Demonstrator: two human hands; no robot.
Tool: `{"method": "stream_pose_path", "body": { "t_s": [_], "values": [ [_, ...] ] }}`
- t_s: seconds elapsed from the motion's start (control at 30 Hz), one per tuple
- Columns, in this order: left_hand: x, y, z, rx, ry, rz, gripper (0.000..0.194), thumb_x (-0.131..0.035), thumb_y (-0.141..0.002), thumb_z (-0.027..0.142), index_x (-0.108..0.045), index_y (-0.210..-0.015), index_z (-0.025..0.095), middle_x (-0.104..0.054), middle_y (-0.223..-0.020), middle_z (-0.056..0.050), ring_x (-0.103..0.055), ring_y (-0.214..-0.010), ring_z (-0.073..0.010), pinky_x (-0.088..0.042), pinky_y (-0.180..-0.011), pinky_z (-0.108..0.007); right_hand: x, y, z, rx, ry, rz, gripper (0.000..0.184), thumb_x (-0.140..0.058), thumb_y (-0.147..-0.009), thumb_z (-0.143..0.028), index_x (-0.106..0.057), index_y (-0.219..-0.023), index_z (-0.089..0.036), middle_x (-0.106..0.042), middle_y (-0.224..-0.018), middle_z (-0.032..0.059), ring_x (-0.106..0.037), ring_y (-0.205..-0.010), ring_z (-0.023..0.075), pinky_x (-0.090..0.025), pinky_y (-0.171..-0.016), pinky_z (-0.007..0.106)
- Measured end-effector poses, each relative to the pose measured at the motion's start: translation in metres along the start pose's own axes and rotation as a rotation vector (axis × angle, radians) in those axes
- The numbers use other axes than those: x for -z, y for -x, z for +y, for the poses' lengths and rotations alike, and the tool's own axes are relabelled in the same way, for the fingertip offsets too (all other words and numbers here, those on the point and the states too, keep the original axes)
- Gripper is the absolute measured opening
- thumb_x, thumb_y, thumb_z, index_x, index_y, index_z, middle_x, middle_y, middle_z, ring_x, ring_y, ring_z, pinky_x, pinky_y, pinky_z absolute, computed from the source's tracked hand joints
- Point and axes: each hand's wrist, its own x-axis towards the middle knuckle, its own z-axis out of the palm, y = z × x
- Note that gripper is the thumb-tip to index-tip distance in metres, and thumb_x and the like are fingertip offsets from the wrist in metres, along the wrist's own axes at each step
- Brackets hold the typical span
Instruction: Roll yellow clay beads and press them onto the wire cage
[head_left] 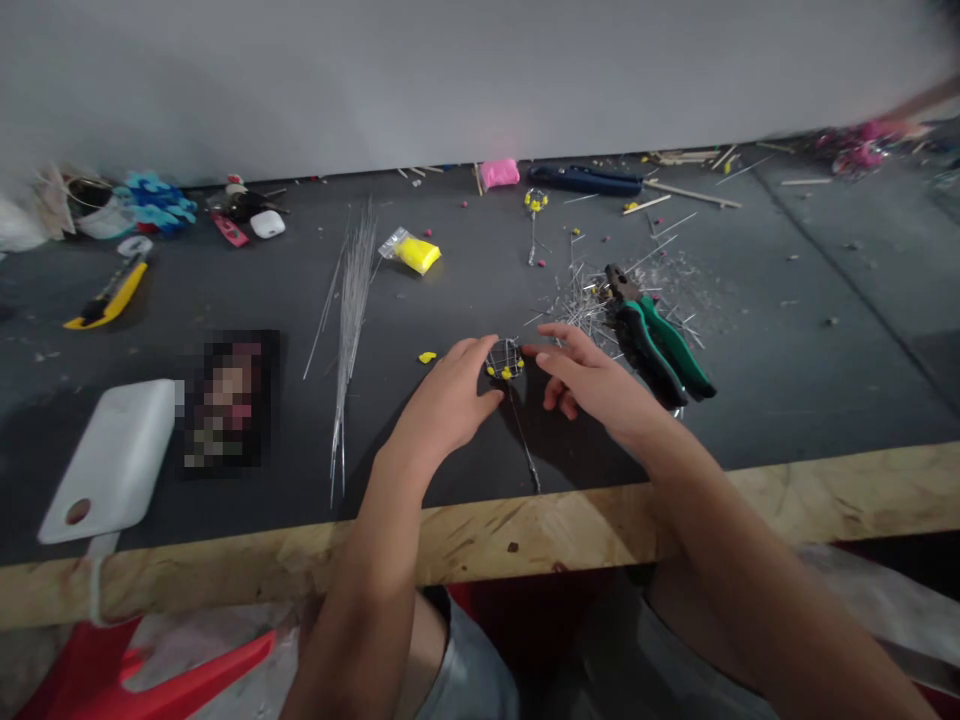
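A small round wire mesh with a long twisted wire handle (505, 360) lies at the middle of the table, its handle pointing toward the front edge. Yellow clay dabs sit along the near side of its rim. My left hand (459, 392) grips the rim from the left between thumb and fingers. On the other side, my right hand (583, 376) is open, fingers apart and slightly curled; its index fingertip is close to the rim, and I cannot tell if it touches. A loose yellow clay bit (427, 357) lies just left of my left hand.
Green-and-black pliers (660, 335) lie by scattered wire clippings (581, 305) on the right. Left are a bundle of long wires (354, 300), a yellow clay packet (416, 253), a white power bank (112, 460) and a yellow cutter (112, 295). Another yellow-dabbed wire piece (535, 205) lies behind.
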Motion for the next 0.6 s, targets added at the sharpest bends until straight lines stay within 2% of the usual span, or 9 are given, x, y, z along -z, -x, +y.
{"method": "stream_pose_path", "body": {
  "t_s": [0.1,0.2,0.27,0.33,0.47,0.6],
  "values": [
    [-0.001,0.007,-0.001,0.042,0.021,0.060,0.058,-0.052,-0.087,0.022,-0.036,-0.142,0.024,-0.048,-0.137,-0.010,-0.049,-0.123,-0.0254,-0.040,-0.102,-0.039,0.004,0.004,-0.002,0.000,0.011,0.053,0.033,-0.060,-0.082,-0.030,-0.052,-0.114,-0.028,-0.064,-0.114,0.0043,-0.057,-0.053,0.0076,-0.040,-0.038,0.020],
    [-0.001,0.019,0.003,0.066,-0.005,0.111,0.049,-0.054,-0.086,0.022,-0.045,-0.134,0.023,-0.055,-0.125,-0.009,-0.051,-0.118,-0.0254,-0.042,-0.100,-0.041,0.012,0.007,-0.005,0.000,0.018,0.088,0.031,-0.061,-0.080,-0.026,-0.054,-0.110,-0.026,-0.065,-0.096,0.0020,-0.056,-0.053,0.0084,-0.038,-0.038,0.019],
    [-0.003,0.028,0.011,0.006,-0.035,0.058,0.039,-0.054,-0.086,0.022,-0.053,-0.125,0.021,-0.058,-0.121,-0.008,-0.054,-0.115,-0.0249,-0.043,-0.099,-0.042,0.016,0.008,-0.007,0.012,0.005,0.090,0.029,-0.061,-0.079,-0.024,-0.054,-0.107,-0.025,-0.064,-0.090,0.0008,-0.055,-0.051,0.0081,-0.037,-0.037,0.019],
    [-0.008,0.038,0.019,-0.096,-0.071,-0.051,0.037,-0.054,-0.088,0.023,-0.055,-0.125,0.021,-0.056,-0.130,-0.009,-0.051,-0.121,-0.0250,-0.041,-0.104,-0.042,0.019,0.008,-0.007,0.034,-0.013,0.092,0.027,-0.062,-0.078,-0.024,-0.055,-0.105,-0.025,-0.064,-0.087,0.0002,-0.053,-0.050,0.0079,-0.037,-0.037,0.020],
    [-0.018,0.048,0.029,-0.165,-0.186,-0.219,0.050,-0.056,-0.089,0.033,-0.050,-0.135,0.016,-0.036,-0.153,-0.015,-0.031,-0.142,-0.0293,-0.029,-0.114,-0.047,0.024,0.008,-0.009,0.060,-0.040,0.113,0.027,-0.063,-0.078,-0.024,-0.056,-0.105,-0.025,-0.064,-0.086,-0.0002,-0.053,-0.050,0.0077,-0.037,-0.039,0.020],
    [-0.020,0.045,0.027,-0.153,-0.253,-0.228,0.054,-0.052,-0.091,0.036,-0.045,-0.140,0.012,-0.030,-0.156,-0.017,-0.024,-0.145,-0.0273,-0.022,-0.118,-0.046,0.026,0.009,-0.013,0.073,-0.051,0.113,0.028,-0.064,-0.078,-0.026,-0.056,-0.105,-0.024,-0.064,-0.088,-0.0003,-0.055,-0.053,0.0078,-0.039,-0.041,0.021]
  ]
}}
